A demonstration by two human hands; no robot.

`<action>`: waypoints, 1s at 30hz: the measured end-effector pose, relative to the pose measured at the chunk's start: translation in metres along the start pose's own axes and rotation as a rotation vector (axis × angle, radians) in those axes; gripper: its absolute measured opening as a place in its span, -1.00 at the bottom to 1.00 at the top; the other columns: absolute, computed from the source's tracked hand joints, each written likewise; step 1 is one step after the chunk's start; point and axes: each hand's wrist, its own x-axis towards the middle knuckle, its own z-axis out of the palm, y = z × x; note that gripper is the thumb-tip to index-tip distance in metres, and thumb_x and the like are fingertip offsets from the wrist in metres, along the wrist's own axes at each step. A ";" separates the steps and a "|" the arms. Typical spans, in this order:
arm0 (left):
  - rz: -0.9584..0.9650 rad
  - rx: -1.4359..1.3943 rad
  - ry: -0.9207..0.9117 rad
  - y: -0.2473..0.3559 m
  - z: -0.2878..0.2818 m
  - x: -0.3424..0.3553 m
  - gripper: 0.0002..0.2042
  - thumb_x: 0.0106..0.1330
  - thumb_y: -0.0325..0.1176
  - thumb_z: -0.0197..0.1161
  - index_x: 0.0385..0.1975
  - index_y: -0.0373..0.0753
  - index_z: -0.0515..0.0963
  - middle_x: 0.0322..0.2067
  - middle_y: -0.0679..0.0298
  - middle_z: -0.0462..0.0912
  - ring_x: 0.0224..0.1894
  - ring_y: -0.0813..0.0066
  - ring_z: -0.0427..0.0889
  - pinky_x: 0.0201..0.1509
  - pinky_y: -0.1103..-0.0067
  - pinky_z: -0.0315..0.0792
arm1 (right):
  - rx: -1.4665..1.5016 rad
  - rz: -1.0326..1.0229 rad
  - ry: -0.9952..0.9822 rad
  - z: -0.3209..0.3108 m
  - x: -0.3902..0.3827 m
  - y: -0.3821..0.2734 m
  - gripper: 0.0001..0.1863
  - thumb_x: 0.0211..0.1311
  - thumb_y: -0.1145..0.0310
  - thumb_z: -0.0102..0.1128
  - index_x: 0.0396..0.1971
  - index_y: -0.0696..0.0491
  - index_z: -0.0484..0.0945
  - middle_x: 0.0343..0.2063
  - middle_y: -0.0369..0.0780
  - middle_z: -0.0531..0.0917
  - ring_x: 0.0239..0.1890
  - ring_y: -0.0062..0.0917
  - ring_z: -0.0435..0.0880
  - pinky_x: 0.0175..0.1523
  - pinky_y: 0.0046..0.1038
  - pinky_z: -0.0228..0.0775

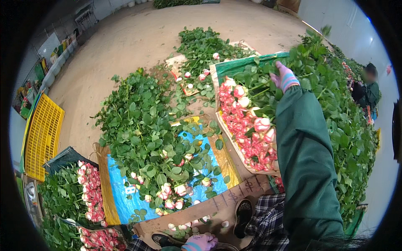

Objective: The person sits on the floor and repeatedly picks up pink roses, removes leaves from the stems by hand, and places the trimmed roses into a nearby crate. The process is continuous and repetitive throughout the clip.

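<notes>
My right hand [284,76], in a pink-and-blue glove, reaches into rose foliage [314,75] on the right, fingers apart beside a green-edged wrapper [226,69]. Pink-and-white roses [247,125] lie in rows below it. At the bottom edge, my gloved left hand [200,242] has curled fingers near scattered petals [184,226]; what it holds, if anything, is hidden. Loose leafy rose stems [138,113] lie over blue-and-yellow sheeting [121,205] on a board in the middle. Bundled pink roses [90,190] lie at the left.
A yellow crate [42,134] leans at the far left. Another leafy pile [205,50] with scattered blooms lies on the floor [117,42] beyond. A person in dark clothing [367,94] is at the right beside more roses, near a pale wall [351,29].
</notes>
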 end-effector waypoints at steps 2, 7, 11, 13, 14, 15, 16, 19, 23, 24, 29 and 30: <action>-0.197 -0.087 -0.307 -0.021 -0.009 0.008 -0.54 0.34 0.10 -0.10 -0.07 -0.10 0.54 -0.21 0.09 0.64 -0.13 0.06 0.60 0.00 0.33 0.43 | -0.011 0.122 0.037 0.024 0.014 0.025 -0.53 0.19 -0.02 0.24 -0.05 -0.03 0.42 -0.20 -0.06 0.56 -0.26 -0.28 0.58 -0.33 -0.29 0.53; -0.275 -0.045 0.086 -0.094 -0.012 0.018 -0.57 0.33 0.08 -0.06 -0.29 -0.14 0.61 -0.34 0.09 0.66 -0.27 0.07 0.63 -0.17 0.25 0.49 | -0.548 -0.194 -0.268 0.026 -0.014 0.009 -0.48 0.19 0.08 0.25 0.01 0.15 0.41 -0.12 -0.10 0.55 -0.18 -0.30 0.59 -0.13 -0.30 0.57; -0.640 -0.149 0.678 -0.104 -0.118 0.057 -0.60 0.27 0.02 0.09 -0.40 -0.24 0.59 -0.50 -0.03 0.60 -0.41 -0.02 0.60 -0.26 0.23 0.47 | -1.469 -0.421 0.061 0.028 -0.095 -0.056 -0.50 0.32 0.05 0.03 0.04 0.16 0.47 -0.27 -0.09 0.66 -0.26 -0.38 0.64 -0.19 -0.34 0.52; -0.756 0.179 0.977 -0.142 -0.127 0.061 -0.57 0.21 0.00 0.19 -0.20 -0.30 0.56 -0.28 -0.05 0.63 -0.21 -0.02 0.60 -0.12 0.26 0.47 | -1.369 -0.698 -0.054 0.029 -0.158 -0.036 -0.51 0.34 0.05 0.01 0.07 0.13 0.47 -0.27 -0.07 0.67 -0.28 -0.39 0.65 -0.17 -0.37 0.49; -0.845 0.155 1.004 -0.152 -0.130 0.058 -0.51 0.20 0.03 0.18 -0.14 -0.34 0.53 -0.20 -0.07 0.61 -0.13 -0.02 0.58 -0.04 0.27 0.45 | -1.323 -0.822 -0.123 0.029 -0.186 -0.018 -0.52 0.35 0.06 0.00 0.09 0.11 0.46 -0.26 -0.07 0.67 -0.27 -0.40 0.66 -0.13 -0.39 0.48; -0.885 0.110 0.996 -0.166 -0.127 0.058 -0.50 0.20 0.04 0.17 -0.13 -0.33 0.53 -0.18 -0.07 0.60 -0.11 -0.03 0.57 -0.01 0.26 0.43 | -1.242 -0.873 -0.243 0.032 -0.227 -0.001 -0.55 0.35 0.11 0.02 0.09 0.10 0.46 -0.20 -0.06 0.67 -0.22 -0.42 0.66 -0.06 -0.41 0.45; -0.935 0.068 1.000 -0.181 -0.122 0.050 -0.49 0.21 0.05 0.17 -0.12 -0.33 0.53 -0.15 -0.08 0.60 -0.09 -0.04 0.56 0.01 0.26 0.42 | -1.250 -0.723 -0.348 0.042 -0.276 0.013 -0.58 0.35 0.19 0.04 0.09 0.11 0.46 -0.18 -0.07 0.66 -0.20 -0.46 0.65 -0.06 -0.41 0.45; -0.821 -0.017 1.060 -0.206 -0.125 0.078 -0.46 0.27 0.12 0.01 -0.14 -0.32 0.56 -0.15 -0.08 0.61 -0.08 -0.04 0.57 0.05 0.26 0.40 | -1.239 -0.613 -0.618 0.027 -0.386 0.059 -0.62 0.26 0.44 0.07 0.09 0.14 0.47 -0.47 -0.26 0.61 -0.50 -0.61 0.54 -0.37 -0.54 0.38; -0.887 -0.035 0.733 -0.205 -0.145 0.122 -0.47 0.28 0.11 -0.03 -0.12 -0.27 0.58 -0.11 -0.04 0.61 -0.02 0.04 0.56 0.10 0.28 0.39 | -1.167 -0.617 -0.934 0.012 -0.425 0.139 -0.63 0.25 0.23 0.11 0.00 0.09 0.48 -0.48 -0.08 0.65 -0.41 -0.16 0.65 -0.32 -0.24 0.47; -0.933 -0.016 0.623 -0.208 -0.147 0.123 -0.47 0.26 0.09 0.01 -0.06 -0.27 0.56 -0.06 -0.05 0.59 0.01 0.03 0.55 0.12 0.28 0.38 | -1.226 -0.558 -0.984 0.014 -0.433 0.147 -0.61 0.27 0.19 0.10 0.01 0.07 0.46 -0.48 -0.08 0.65 -0.38 -0.12 0.64 -0.31 -0.19 0.46; -0.982 -0.308 0.555 -0.211 -0.180 0.090 -0.35 0.23 0.09 0.09 0.23 -0.22 0.35 0.18 0.06 0.44 0.19 0.22 0.46 0.26 0.42 0.29 | -1.251 -0.433 -1.071 0.024 -0.429 0.160 -0.59 0.31 0.08 0.01 0.03 0.00 0.44 -0.44 -0.10 0.66 -0.32 -0.11 0.64 -0.23 -0.13 0.45; -0.839 -0.531 0.631 -0.197 -0.193 0.072 -0.28 0.19 0.10 0.18 0.22 -0.33 0.33 0.15 0.01 0.47 0.15 0.27 0.50 0.22 0.46 0.33 | -1.241 -0.455 -1.076 0.022 -0.426 0.166 -0.59 0.31 0.08 0.01 0.03 0.01 0.44 -0.43 -0.10 0.67 -0.31 -0.11 0.64 -0.22 -0.13 0.45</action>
